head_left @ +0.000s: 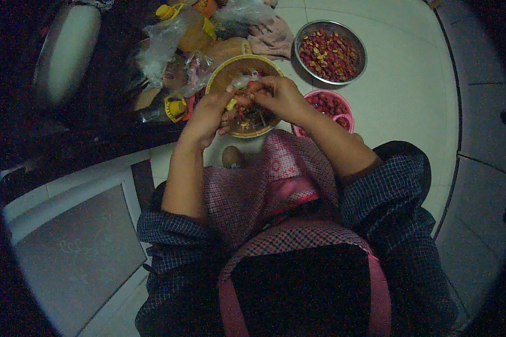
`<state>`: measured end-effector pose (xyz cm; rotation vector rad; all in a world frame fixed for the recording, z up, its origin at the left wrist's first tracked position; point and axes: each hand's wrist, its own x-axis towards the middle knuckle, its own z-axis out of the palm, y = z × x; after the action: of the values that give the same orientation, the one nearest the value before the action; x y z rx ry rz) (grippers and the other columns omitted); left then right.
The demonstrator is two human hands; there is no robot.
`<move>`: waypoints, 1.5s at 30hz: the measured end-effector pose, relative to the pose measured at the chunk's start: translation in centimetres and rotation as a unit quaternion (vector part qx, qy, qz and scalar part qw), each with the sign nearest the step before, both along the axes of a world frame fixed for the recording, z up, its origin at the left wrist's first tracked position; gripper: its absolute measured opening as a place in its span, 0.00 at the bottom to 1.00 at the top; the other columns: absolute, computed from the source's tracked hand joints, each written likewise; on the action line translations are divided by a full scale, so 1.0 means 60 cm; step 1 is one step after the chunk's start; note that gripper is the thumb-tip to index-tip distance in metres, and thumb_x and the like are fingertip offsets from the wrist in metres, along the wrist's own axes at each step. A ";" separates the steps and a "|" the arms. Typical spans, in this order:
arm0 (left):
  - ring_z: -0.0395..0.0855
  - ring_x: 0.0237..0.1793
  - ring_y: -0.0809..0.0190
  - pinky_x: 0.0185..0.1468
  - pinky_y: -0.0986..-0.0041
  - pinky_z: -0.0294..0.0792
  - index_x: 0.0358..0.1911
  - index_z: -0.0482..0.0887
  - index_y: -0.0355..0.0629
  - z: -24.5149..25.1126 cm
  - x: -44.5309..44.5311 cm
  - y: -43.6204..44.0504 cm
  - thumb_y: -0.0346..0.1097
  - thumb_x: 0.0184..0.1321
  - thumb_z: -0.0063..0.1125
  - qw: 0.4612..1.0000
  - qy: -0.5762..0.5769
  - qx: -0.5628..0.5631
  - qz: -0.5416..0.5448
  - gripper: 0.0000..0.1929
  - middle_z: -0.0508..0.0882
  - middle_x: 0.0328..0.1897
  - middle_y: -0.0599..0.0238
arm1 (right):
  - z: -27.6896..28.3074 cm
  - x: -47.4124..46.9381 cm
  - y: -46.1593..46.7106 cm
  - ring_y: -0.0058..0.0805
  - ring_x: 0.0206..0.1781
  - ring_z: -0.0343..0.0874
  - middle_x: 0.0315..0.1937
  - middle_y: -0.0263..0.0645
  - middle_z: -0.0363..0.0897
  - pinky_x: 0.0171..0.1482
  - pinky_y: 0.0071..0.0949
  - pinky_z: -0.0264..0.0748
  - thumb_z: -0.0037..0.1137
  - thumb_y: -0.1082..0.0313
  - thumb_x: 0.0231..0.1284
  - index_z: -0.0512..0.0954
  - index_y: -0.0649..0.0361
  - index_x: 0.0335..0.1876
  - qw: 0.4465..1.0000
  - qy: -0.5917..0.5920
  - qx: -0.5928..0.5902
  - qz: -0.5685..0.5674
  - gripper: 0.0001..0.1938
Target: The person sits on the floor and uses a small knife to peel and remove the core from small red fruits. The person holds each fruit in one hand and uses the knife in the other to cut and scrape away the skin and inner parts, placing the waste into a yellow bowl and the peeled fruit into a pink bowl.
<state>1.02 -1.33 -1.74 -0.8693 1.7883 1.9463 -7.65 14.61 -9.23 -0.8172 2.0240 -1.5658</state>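
Both hands are over a yellow-rimmed bin (245, 134) with dark and reddish scraps and clear plastic inside. My right hand (280, 99) pinches a small red piece (251, 84), perhaps a fruit, between thumb and fingers. My left hand (213, 111) is just beside it, with a small yellow piece (231, 104) at its fingers; whether it grips this piece cannot be told. Right of the bin, partly behind my right forearm, a pink basket (352, 110) contains dark red fruits (329, 103). Farther off stands a round steel bowl (364, 59) of red and yellowish cut pieces (327, 57).
Plastic bags (162, 54), yellow-capped bottles (176, 108) and a pinkish cloth (272, 38) crowd the floor beyond and left of the bin. A dark counter edge (109, 145) and a white cabinet door (84, 248) are at left. My knees flank the checked apron (236, 198).
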 end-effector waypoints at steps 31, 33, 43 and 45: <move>0.79 0.36 0.53 0.44 0.63 0.76 0.41 0.72 0.32 -0.125 -0.141 0.056 0.39 0.66 0.40 0.959 0.109 0.227 0.132 0.15 0.77 0.33 0.55 | 0.039 0.102 0.100 0.48 0.32 0.80 0.27 0.51 0.79 0.36 0.41 0.77 0.51 0.64 0.46 0.77 0.67 0.33 0.918 0.137 0.335 0.161 0.13; 0.79 0.37 0.51 0.45 0.60 0.76 0.46 0.69 0.35 -0.159 -0.211 0.079 0.39 0.66 0.39 0.957 0.113 0.247 0.105 0.14 0.76 0.34 0.54 | 0.062 0.120 0.135 0.47 0.33 0.80 0.28 0.50 0.79 0.35 0.40 0.77 0.50 0.64 0.47 0.77 0.65 0.34 0.905 0.146 0.352 0.191 0.12; 0.75 0.43 0.51 0.40 0.63 0.76 0.51 0.70 0.42 -0.230 -0.350 0.183 0.40 0.61 0.48 0.979 0.108 0.164 0.061 0.17 0.69 0.53 0.51 | 0.096 0.153 0.268 0.44 0.34 0.81 0.32 0.48 0.79 0.34 0.40 0.77 0.47 0.64 0.52 0.78 0.62 0.36 0.914 0.152 0.338 0.164 0.12; 0.76 0.44 0.51 0.39 0.64 0.77 0.48 0.74 0.42 -0.250 -0.340 0.197 0.39 0.59 0.53 0.988 0.119 0.092 0.034 0.16 0.73 0.51 0.52 | 0.076 0.161 0.258 0.43 0.39 0.80 0.35 0.50 0.79 0.39 0.38 0.77 0.47 0.64 0.52 0.77 0.62 0.37 0.924 0.039 0.362 0.115 0.12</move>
<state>-19.37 10.52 -16.72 -0.6684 1.6860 2.3011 2.00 30.10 -4.66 -0.7726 2.2212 -0.5732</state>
